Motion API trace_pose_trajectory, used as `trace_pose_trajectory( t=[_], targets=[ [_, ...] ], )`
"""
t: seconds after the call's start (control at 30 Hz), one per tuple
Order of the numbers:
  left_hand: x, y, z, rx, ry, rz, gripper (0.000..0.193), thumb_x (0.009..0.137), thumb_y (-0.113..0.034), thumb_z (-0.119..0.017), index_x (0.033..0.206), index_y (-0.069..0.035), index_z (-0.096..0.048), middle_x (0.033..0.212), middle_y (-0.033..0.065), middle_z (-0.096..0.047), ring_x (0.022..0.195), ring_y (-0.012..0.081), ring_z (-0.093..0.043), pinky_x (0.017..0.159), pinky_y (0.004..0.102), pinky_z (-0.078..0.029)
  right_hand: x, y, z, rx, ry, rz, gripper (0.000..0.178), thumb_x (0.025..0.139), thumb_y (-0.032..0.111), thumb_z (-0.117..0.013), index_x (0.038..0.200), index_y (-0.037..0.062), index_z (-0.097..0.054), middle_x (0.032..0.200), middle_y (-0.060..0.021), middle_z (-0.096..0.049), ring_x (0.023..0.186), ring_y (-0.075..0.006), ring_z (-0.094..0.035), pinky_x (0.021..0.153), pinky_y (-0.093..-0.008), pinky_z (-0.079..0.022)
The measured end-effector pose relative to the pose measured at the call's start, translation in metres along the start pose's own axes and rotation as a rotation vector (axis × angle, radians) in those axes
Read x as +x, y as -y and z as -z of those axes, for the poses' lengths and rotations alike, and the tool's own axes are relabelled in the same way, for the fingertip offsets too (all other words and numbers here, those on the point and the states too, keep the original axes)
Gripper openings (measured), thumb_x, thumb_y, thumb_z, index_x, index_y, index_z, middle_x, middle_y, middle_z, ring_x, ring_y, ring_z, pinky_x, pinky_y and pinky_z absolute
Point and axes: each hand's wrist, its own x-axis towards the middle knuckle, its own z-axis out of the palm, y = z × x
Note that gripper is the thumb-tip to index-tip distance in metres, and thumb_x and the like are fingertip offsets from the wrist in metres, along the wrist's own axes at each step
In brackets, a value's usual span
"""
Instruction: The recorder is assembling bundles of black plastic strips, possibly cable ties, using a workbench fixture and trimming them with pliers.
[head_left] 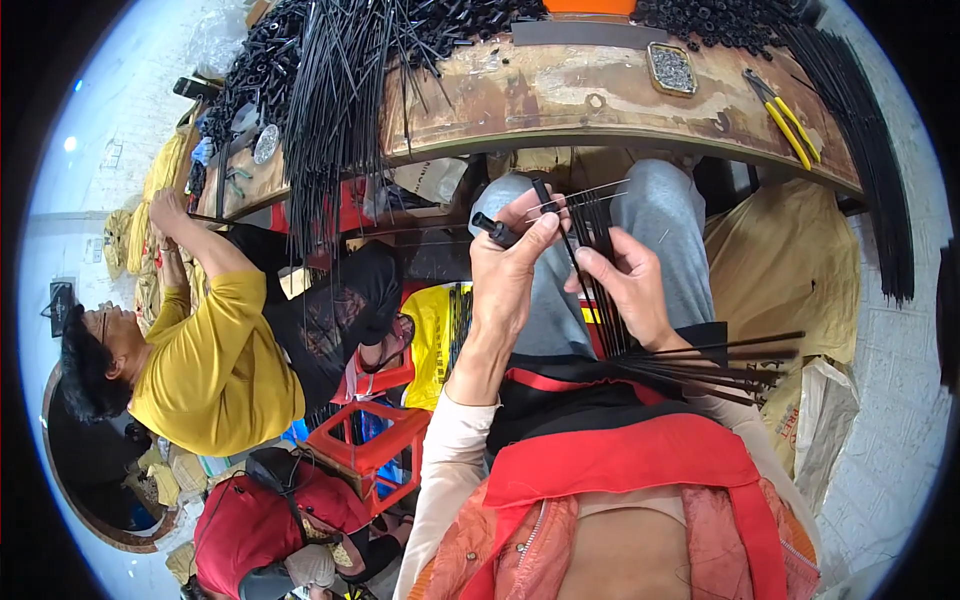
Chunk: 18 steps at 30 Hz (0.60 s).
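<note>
Over my lap, my left hand is closed around a short black tubular piece with a flanged end. Another narrow black tube sticks up between its thumb and fingers. Thin metal wires run out from these fingers to the right. My right hand is bent close by, its thumb and fingers pinched on a slim black rod that reaches up to the left hand. A bundle of thin black rods lies across my lap beneath the right hand, ends fanned out to the right.
The wooden table ahead carries heaps of black parts, long black rods hanging over its edge, a small tray of metal bits and yellow-handled pliers. A co-worker sits at left near a red stool.
</note>
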Motion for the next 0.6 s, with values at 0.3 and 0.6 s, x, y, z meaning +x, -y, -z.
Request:
trace_pose_trajectory(
  t=[0.3,0.6],
  targets=[
    [0.002,-0.001,-0.001,0.010,0.031,0.030,0.035,0.089,-0.005,-0.066,0.122,0.002,-0.058,0.115,0.0128,-0.065,0.102,0.0170,-0.063,0.089,0.0282,-0.052,0.009,0.006,0.012,-0.049,0.039,-0.024,0.026,0.092,0.022,-0.065,0.106,0.0017,-0.058,0.088,-0.0072,-0.066,0.076,-0.0139,-0.067,0.062,-0.0251,-0.054],
    [0.006,0.000,0.002,-0.057,0.149,0.084,0.036,0.092,-0.011,-0.063,0.126,-0.001,-0.057,0.118,0.0118,-0.064,0.106,0.0169,-0.061,0.095,0.0296,-0.047,0.014,0.003,0.016,0.063,0.118,-0.074,0.026,0.095,0.025,-0.061,0.107,0.0021,-0.059,0.083,-0.0055,-0.065,0.071,-0.0139,-0.066,0.057,-0.0238,-0.051]
  ],
)
